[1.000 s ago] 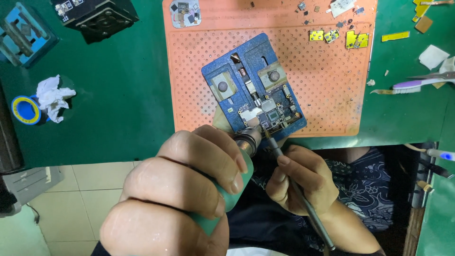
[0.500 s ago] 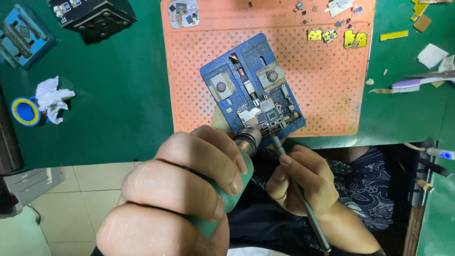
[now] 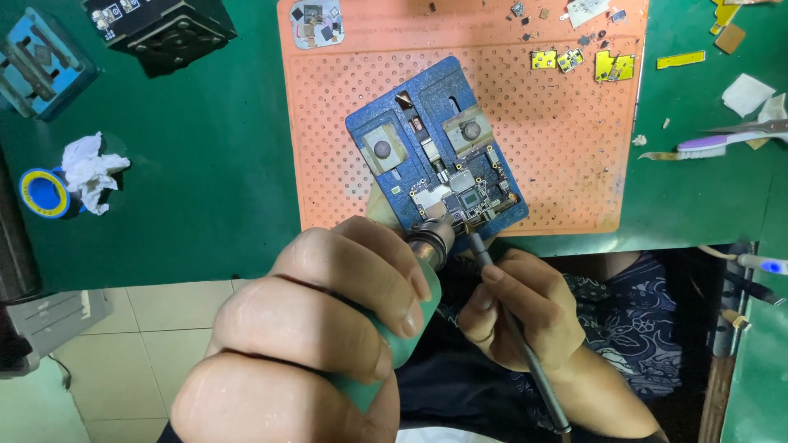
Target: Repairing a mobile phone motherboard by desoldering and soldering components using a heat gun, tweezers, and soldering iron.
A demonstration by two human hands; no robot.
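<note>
Clearly, we saw the fingers [image 3: 345, 271] of the left hand [image 3: 304, 344] curled tight around a teal-handled hot-air tool [image 3: 414, 320], whose ribbed metal nozzle [image 3: 431, 239] pointed at the near edge of a circuit board [image 3: 464, 197]. The right hand [image 3: 521, 308] pinched a slim dark soldering pen [image 3: 513, 324] between thumb and forefingers, its tip [image 3: 469, 232] touching the board just beside the nozzle. We could not tell whether the nozzle itself touched the board.

The circuit board lay clamped in a blue holding fixture [image 3: 431, 143], set at a slant with two round knobs on tan pads in its upper half. The fixture rested on an orange perforated mat [image 3: 566, 148], near the mat's front edge. Along the far edge of the mat we noted small yellow flex parts [image 3: 574, 61] and a scatter of tiny chips [image 3: 316, 20].

The mat sat on a green counter [image 3: 205, 180]. To the left on it stood a black square block [image 3: 160, 29], a light-blue jig [image 3: 41, 66], and a blue and yellow roll of tape [image 3: 41, 193] with a crumpled white tissue [image 3: 90, 168] against it. To the right lay a purple-handled brush [image 3: 702, 146] and scraps of white paper [image 3: 747, 92]. Below the counter's edge we saw a patterned dark garment [image 3: 632, 320] and pale floor tiles [image 3: 156, 328].
</note>
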